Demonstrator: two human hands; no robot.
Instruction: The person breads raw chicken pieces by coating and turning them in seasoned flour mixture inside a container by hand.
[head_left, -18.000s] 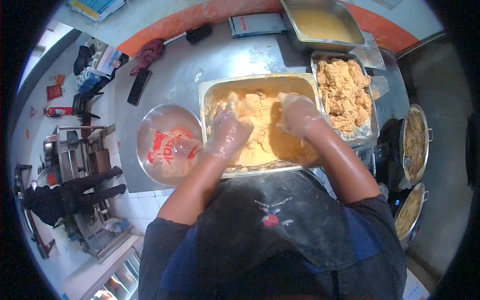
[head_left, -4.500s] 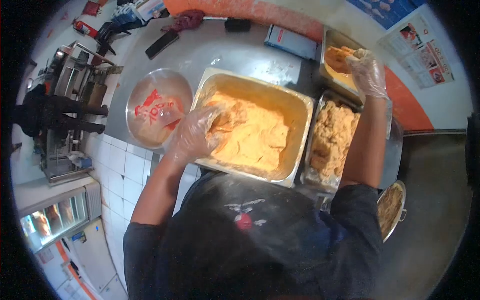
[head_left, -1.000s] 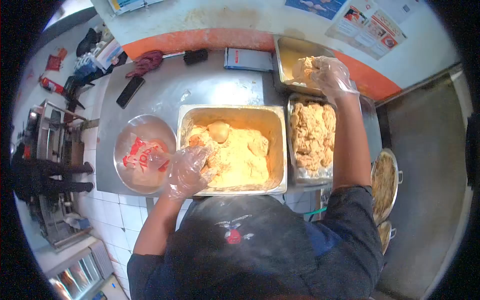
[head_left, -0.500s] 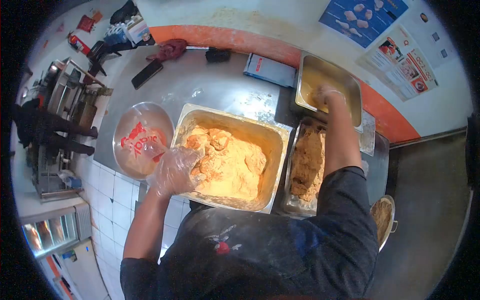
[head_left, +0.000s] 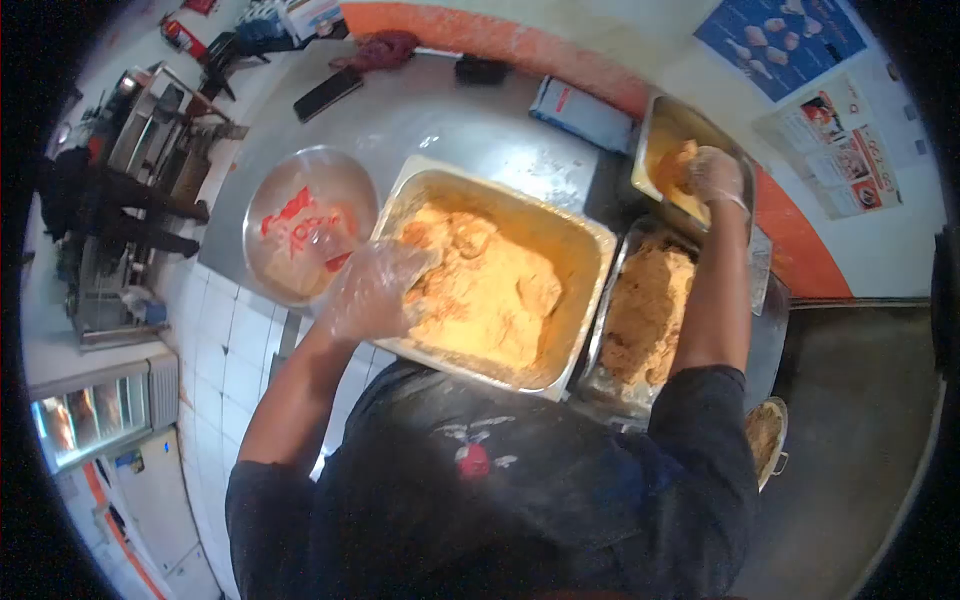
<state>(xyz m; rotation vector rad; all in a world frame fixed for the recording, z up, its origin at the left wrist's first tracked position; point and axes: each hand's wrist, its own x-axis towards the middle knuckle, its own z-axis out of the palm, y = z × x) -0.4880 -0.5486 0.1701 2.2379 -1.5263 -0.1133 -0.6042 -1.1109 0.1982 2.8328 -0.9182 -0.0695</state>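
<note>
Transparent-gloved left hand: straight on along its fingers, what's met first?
Likely the lumpy orange-yellow powder inside the rectangular metal pan; the hand looks close to it, perhaps touching, but depth is unclear.

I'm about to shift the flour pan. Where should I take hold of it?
I'd grip the flour pan by its rim at both short ends, coming down from above. A flat lip runs along the edge, and the pan is wide and loaded, so opposite holds should keep it level. The bowl crowds the left end and the tray the right.
</note>
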